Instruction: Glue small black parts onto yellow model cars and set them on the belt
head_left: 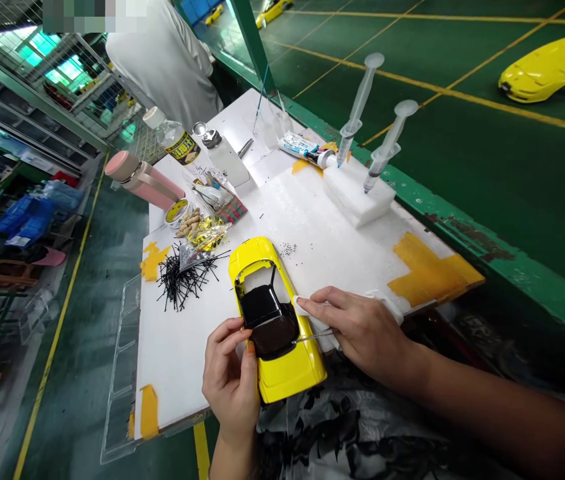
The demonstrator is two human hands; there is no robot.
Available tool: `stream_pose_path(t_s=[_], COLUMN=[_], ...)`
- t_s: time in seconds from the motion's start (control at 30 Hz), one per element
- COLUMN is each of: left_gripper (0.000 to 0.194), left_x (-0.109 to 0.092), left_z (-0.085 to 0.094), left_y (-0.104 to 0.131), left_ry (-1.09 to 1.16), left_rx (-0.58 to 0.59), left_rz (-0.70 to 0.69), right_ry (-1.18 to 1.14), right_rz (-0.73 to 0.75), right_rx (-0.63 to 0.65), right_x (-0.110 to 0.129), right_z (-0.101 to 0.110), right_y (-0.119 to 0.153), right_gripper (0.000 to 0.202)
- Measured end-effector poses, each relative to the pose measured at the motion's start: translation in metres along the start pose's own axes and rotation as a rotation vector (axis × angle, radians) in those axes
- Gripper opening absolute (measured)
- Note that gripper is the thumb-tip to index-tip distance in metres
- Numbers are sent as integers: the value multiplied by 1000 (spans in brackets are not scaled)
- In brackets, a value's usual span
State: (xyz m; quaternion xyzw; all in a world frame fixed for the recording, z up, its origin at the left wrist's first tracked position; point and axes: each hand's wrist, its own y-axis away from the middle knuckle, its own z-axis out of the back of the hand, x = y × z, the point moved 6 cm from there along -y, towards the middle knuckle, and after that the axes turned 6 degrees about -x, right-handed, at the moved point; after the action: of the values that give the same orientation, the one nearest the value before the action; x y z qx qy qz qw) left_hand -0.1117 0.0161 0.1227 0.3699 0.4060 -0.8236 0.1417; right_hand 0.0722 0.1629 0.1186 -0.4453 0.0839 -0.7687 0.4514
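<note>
A yellow model car body (292,370) with a black roof lies at the near edge of the white table. My left hand (232,373) grips its left side, thumb and fingers closed on the rim near the roof. On the right side, my right hand (357,327) is closed around thin metal tweezers (315,335), whose tip reaches the edge of the black roof. A white cloth or tissue (312,321) shows under the fingers of that hand. Tiny dark bits (288,249) are scattered beyond the car, and a pile of thin black sticks (182,277) lies to its left.
On the white table (172,360) stand a pink flask (147,187), a labelled bottle (180,141), a clear bottle (227,160) and a foam block (357,193) holding two syringes. A person (162,60) is beyond it. A green rail (462,273) runs along the right.
</note>
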Motion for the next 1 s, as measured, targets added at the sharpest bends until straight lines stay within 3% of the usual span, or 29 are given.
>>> stream_pose_path(t_s=[0.23, 0.53, 0.8, 1.0], left_gripper=[23, 24, 23, 23], left_x=[-1, 2, 2, 3], left_z=[-1, -1, 1, 2], left_y=[-2, 0, 1, 1], left_ry=[-1, 6, -5, -6], left_rx=[-5, 0, 0, 3], left_rz=[-11, 12, 7, 17], right_ry=[-93, -22, -18, -6], right_rz=[7, -10, 68, 55], right_rx=[-48, 3, -78, -55], right_x=[-3, -1, 2, 2], right_z=[2, -3, 2, -1], right_y=[2, 1, 3, 3], right_gripper=[53, 55, 48, 49])
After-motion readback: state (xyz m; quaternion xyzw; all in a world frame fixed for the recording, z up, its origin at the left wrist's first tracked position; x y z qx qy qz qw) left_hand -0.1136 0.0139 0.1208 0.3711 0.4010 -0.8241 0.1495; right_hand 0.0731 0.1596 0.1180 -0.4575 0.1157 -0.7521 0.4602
